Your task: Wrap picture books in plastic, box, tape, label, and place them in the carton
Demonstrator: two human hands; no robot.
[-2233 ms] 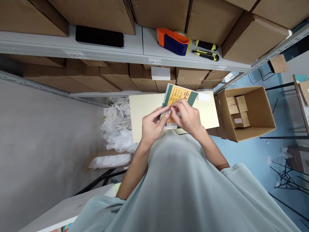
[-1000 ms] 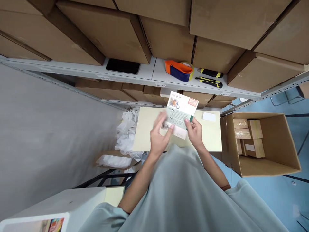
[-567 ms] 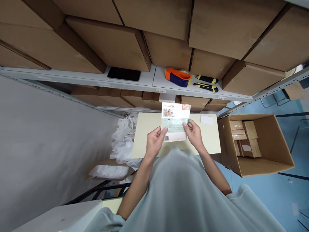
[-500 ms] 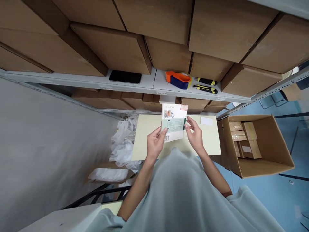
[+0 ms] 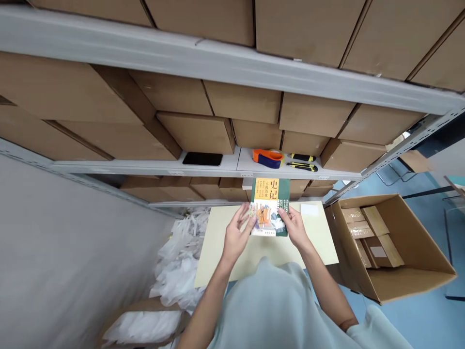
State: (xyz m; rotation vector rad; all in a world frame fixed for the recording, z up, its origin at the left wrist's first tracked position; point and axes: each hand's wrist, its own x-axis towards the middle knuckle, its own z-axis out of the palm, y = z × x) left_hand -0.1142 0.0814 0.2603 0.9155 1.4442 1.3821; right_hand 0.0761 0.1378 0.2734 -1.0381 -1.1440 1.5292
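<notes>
Several boxes [image 5: 385, 249] inside open carton [image 5: 414, 232]

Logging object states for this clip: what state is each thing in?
Book: closed, front cover showing
Right hand: gripping the book
Left hand: at the book's edge, grip unclear
Phone: lying flat, screen dark
Large carton: open, small boxes inside
Utility knives: lying flat, blades unclear

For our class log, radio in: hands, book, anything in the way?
Left hand at book's left edge, right hand gripping its right. Book front cover up, above cream tabletop. Nothing visible blocking the cover's title.
</notes>
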